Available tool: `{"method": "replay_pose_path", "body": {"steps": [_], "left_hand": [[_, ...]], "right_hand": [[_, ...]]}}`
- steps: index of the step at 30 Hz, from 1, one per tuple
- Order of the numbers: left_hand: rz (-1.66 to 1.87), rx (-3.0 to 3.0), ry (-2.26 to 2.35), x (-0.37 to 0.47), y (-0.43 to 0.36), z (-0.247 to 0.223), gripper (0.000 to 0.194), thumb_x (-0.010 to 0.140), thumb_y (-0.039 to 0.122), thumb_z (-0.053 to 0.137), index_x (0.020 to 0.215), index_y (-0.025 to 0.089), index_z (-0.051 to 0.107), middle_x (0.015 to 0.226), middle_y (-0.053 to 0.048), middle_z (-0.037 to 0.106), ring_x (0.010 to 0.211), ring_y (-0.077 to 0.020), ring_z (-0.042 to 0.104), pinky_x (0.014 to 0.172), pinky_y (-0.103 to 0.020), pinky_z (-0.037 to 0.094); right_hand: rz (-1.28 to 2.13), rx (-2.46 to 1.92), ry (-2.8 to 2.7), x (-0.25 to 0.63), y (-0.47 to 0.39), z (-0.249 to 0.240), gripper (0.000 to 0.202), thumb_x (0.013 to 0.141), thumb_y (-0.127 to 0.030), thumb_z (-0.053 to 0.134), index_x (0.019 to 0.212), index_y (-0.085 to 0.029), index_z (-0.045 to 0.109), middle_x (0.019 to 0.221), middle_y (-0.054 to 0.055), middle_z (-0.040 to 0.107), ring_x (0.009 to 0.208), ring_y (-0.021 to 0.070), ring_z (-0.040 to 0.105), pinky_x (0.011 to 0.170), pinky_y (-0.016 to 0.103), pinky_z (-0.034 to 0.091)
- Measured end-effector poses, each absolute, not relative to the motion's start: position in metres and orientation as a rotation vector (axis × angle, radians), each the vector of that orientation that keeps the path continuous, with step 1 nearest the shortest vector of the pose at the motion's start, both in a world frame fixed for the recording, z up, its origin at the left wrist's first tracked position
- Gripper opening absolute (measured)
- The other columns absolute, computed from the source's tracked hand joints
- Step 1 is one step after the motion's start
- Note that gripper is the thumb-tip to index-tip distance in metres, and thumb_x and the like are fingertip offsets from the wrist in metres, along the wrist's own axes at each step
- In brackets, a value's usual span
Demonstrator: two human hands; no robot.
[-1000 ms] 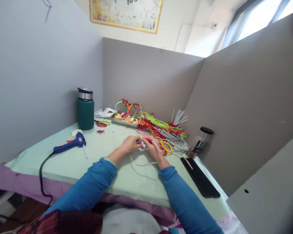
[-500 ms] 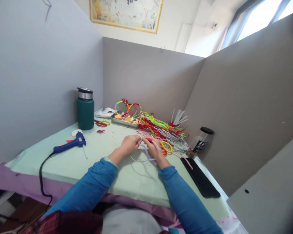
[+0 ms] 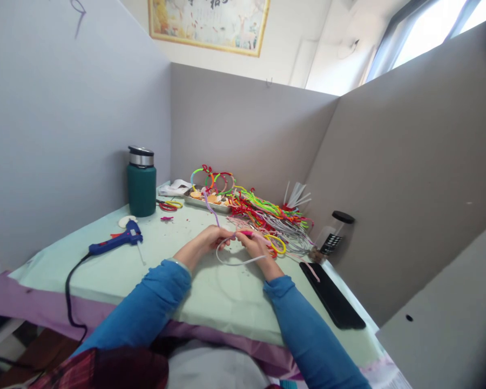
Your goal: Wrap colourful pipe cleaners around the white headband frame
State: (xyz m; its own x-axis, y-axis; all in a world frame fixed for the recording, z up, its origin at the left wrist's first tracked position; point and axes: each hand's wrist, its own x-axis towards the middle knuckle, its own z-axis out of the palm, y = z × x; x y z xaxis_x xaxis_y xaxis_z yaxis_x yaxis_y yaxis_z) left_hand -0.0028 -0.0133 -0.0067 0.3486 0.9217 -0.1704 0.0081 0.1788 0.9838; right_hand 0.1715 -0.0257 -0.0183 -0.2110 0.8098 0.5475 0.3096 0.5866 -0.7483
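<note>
We are gripping a purple fuzzy stem [image 3: 211,209] in the left hand [image 3: 213,237], its fingers closing on the lower part while the free end is rising towards the tray. The right hand [image 3: 254,247] is closing on a pink strip [image 3: 245,233], which is running back over the hand. The fingertips of both hands are meeting or nearly meeting; we are not resolving the exact contact. A thin pale strand [image 3: 238,264] is looping below them, above the desk [image 3: 218,302]. Just beside the right hand, a yellow loop [image 3: 277,245] is lying. Further out, a heap of coloured stems [image 3: 267,208] is spreading beyond the right hand, with white sticks [image 3: 295,195] standing out behind it. To its left, a metal tray [image 3: 206,205] is holding small pale and orange pieces, and coloured hoops [image 3: 191,179] are standing at it. Near the tray's left end, scissors [image 3: 172,206] are lying close to a green bottle [image 3: 142,189], which is standing upright. Nearer us on the left, a blue glue gun [image 3: 115,240] is resting on its side. On the right, a black-lidded jar [image 3: 332,240] is standing beyond a black slab [image 3: 332,297].
</note>
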Motion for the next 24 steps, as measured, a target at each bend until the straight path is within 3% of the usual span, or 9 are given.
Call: {"method": "replay_pose_path", "body": {"steps": [5, 11, 14, 18, 22, 24], "left_hand": [[0.779, 1.14, 0.977, -0.002, -0.016, -0.003, 0.016, 0.074, 0.026, 0.061, 0.073, 0.012, 0.067, 0.054, -0.001, 0.056, 0.04, -0.0064, 0.042, 0.042, -0.021, 0.034], [0.951, 1.361, 1.157, 0.003, -0.009, -0.013, 0.042, 0.077, 0.051, 0.06, 0.082, 0.01, 0.066, 0.071, -0.008, 0.066, 0.048, -0.0115, 0.056, 0.046, -0.024, 0.042], [1.096, 1.632, 1.379, 0.002, -0.005, -0.016, 0.043, 0.076, 0.054, 0.059, 0.075, 0.012, 0.068, 0.067, -0.006, 0.066, 0.054, -0.0139, 0.059, 0.049, -0.023, 0.041], [1.302, 2.017, 1.412, 0.002, -0.01, -0.011, 0.035, 0.08, 0.044, 0.057, 0.072, 0.014, 0.071, 0.065, -0.003, 0.067, 0.064, -0.0142, 0.06, 0.059, -0.023, 0.042], [1.348, 2.215, 1.143, 0.002, -0.012, -0.008, 0.023, 0.083, 0.025, 0.054, 0.089, 0.015, 0.074, 0.09, -0.006, 0.072, 0.079, -0.0142, 0.063, 0.072, -0.023, 0.047], [1.312, 2.221, 1.108, 0.001, -0.009, -0.01, 0.027, 0.082, 0.014, 0.051, 0.095, 0.016, 0.074, 0.098, -0.007, 0.071, 0.081, -0.0136, 0.064, 0.073, -0.023, 0.048]], "right_hand": [[0.69, -0.887, -1.767, 0.171, -0.031, -0.013, 0.022, 0.08, -0.036, 0.056, 0.068, -0.02, 0.065, 0.06, 0.001, 0.055, 0.057, 0.0148, 0.049, 0.055, 0.026, 0.039], [0.696, -0.966, -1.658, 0.175, -0.019, -0.021, 0.027, 0.078, -0.042, 0.057, 0.066, -0.019, 0.064, 0.053, -0.002, 0.05, 0.052, 0.0132, 0.044, 0.05, 0.025, 0.035], [0.692, -1.001, -1.595, 0.177, -0.011, -0.028, 0.028, 0.078, -0.044, 0.057, 0.068, -0.018, 0.064, 0.053, -0.003, 0.049, 0.052, 0.0124, 0.044, 0.05, 0.024, 0.034], [0.713, -1.066, -1.518, 0.179, -0.004, -0.034, 0.031, 0.076, -0.047, 0.058, 0.069, -0.017, 0.065, 0.051, -0.004, 0.048, 0.05, 0.0116, 0.042, 0.048, 0.024, 0.032], [0.722, -1.052, -1.511, 0.18, -0.002, -0.038, 0.034, 0.076, -0.049, 0.058, 0.063, -0.018, 0.062, 0.049, -0.005, 0.046, 0.049, 0.0118, 0.041, 0.049, 0.025, 0.031], [0.724, -1.028, -1.511, 0.18, -0.001, -0.039, 0.036, 0.076, -0.05, 0.058, 0.061, -0.018, 0.06, 0.048, -0.004, 0.045, 0.048, 0.0118, 0.041, 0.048, 0.025, 0.03]]}}
